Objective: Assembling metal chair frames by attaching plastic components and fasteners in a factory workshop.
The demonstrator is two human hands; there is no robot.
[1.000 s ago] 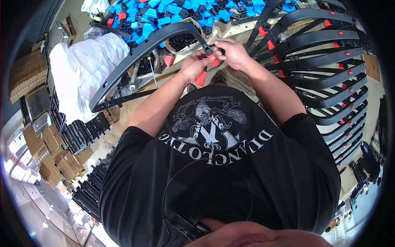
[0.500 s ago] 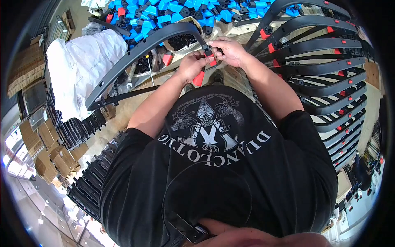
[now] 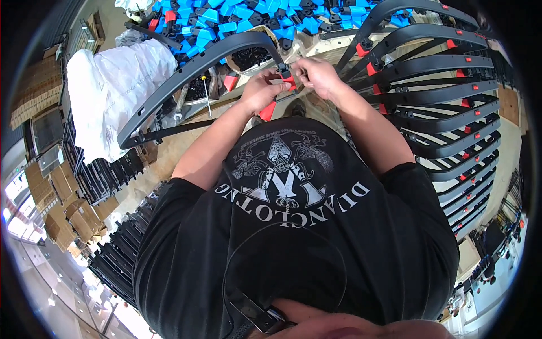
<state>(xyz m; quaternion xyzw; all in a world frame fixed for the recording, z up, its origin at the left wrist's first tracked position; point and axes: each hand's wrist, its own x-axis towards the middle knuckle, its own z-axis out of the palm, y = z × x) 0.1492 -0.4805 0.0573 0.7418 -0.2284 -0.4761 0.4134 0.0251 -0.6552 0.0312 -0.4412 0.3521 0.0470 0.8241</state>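
My left hand is closed around the red plastic fitting at the near end of a black curved frame. The frame arches away to the left, and its lower bar runs back under my left forearm. Just right of the fitting is my right hand, a little apart from it. Its thumb and fingers are curled together, and whatever is between them is too small to make out. Another red piece shows below my left wrist.
Blue and black plastic parts are heaped at the far side. A container of small black pieces and a yellow-handled screwdriver lie nearer. Similar black frames with red fittings stack at right. A white bag stands left.
My right hand has drawn slightly back to the right, off the frame's end. The left hand keeps its hold, and the frame has barely moved.
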